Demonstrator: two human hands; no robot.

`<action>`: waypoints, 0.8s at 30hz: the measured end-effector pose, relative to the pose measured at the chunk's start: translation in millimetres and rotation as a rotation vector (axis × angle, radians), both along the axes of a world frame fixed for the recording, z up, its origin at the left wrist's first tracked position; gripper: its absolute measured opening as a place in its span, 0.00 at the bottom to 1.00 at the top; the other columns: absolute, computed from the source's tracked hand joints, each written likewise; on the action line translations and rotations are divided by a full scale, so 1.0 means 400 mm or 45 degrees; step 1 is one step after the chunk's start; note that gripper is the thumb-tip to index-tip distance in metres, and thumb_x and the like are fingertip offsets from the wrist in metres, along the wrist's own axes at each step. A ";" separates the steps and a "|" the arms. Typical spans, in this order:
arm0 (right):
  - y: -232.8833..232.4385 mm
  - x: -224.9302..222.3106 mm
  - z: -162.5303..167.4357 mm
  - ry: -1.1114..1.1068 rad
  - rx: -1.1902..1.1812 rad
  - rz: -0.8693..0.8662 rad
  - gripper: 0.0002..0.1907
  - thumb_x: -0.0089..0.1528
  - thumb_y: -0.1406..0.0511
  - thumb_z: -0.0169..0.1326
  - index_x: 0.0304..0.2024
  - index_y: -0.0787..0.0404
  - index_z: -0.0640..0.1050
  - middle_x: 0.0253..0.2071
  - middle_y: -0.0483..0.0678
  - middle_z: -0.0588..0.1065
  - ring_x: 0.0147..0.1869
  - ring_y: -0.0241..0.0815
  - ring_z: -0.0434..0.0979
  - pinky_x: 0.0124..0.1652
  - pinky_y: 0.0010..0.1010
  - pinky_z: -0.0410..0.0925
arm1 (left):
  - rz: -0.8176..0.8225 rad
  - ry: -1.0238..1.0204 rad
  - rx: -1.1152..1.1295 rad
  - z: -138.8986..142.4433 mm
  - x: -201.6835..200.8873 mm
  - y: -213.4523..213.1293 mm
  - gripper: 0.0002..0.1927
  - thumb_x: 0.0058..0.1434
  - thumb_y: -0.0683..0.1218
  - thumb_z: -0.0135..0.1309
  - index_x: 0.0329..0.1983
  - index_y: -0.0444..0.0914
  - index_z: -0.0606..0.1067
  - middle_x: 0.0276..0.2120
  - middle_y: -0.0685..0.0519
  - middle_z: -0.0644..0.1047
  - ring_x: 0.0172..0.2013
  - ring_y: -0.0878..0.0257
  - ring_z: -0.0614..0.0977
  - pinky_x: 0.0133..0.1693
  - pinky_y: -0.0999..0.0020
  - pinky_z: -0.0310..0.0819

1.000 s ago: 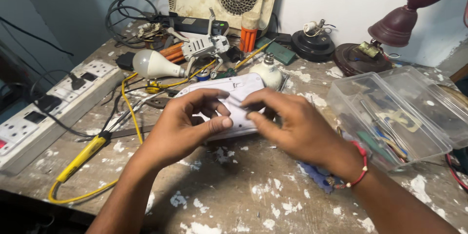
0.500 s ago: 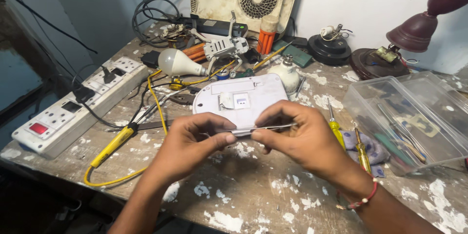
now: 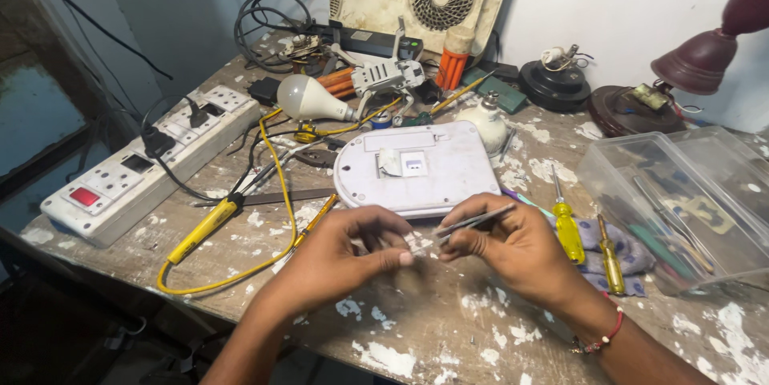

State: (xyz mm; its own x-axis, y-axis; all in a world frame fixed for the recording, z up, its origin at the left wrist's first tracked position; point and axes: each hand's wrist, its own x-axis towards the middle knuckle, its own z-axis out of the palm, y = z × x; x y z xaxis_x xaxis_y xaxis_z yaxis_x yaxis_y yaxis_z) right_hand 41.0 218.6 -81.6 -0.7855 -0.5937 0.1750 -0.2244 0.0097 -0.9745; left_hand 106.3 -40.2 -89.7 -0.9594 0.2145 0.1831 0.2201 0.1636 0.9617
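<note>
Head camera view: your right hand (image 3: pixel 513 253) pinches a pair of slim grey metal tweezers (image 3: pixel 469 225) between thumb and fingers, closed around them, tips pointing left toward your other hand. Your left hand (image 3: pixel 340 253) has its thumb and forefinger pressed together at the tweezer tips; whatever sits between them is too small to tell. Both hands hover over the paint-chipped wooden bench (image 3: pixel 448 345), just in front of the white rounded plastic device lying underside up (image 3: pixel 416 169). Two yellow-handled screwdrivers (image 3: pixel 569 229) lie just right of your right hand, beside a clear plastic box (image 3: pixel 681 209). A white extension board (image 3: pixel 152 161) sits well to the left.
</note>
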 end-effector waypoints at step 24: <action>-0.091 0.047 0.021 0.439 0.675 -0.378 0.08 0.61 0.64 0.60 0.36 0.64 0.84 0.33 0.42 0.84 0.22 0.31 0.79 0.24 0.24 0.72 | 0.508 0.323 -0.784 -0.032 0.042 -0.068 0.12 0.53 0.48 0.64 0.39 0.39 0.81 0.35 0.51 0.83 0.39 0.51 0.83 0.39 0.56 0.76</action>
